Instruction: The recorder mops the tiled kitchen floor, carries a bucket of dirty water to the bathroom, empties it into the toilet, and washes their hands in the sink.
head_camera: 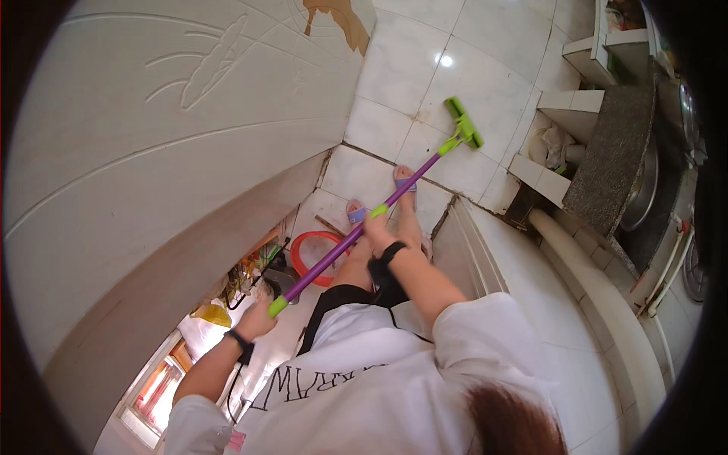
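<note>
A sponge mop with a purple pole (324, 263) and a green head (463, 123) slants across the view, its head over the white floor tiles (387, 122). My left hand (257, 319) is closed round the pole's top end by its green cap. Lower down, my right hand (376, 232) grips the pole just behind a green collar. Both wrists wear black bands. Whether the mop head touches the floor is hard to tell. My feet, in purple slippers (356, 214), stand just below the pole's lower half.
A red-rimmed basin (296, 259) stands left of my legs, near assorted items. A pale door with peeling surface (170, 102) fills the left. On the right are a tiled counter with a dark stone top (611, 148), a thick pale pipe (591, 284) and a wall edge.
</note>
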